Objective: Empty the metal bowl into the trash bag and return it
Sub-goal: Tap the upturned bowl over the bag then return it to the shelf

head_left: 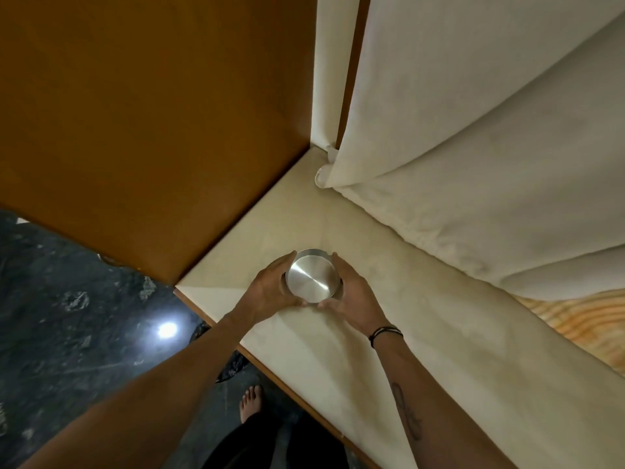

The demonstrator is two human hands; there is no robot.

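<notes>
From the head view I see my left hand [270,288] and right hand [351,292] with fingers wrapped around the metal bowl [313,277], just above the cream ledge [372,333]. No trash bag shows. I'd keep both grips even and the bowl level.

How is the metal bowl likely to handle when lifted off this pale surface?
The metal bowl looks thin and rigid, so probably light. Its brushed, shiny finish may be slippery, which fits both hands, left and right, cupping its sides. Low and wide, it seems unlikely to tip.
</notes>
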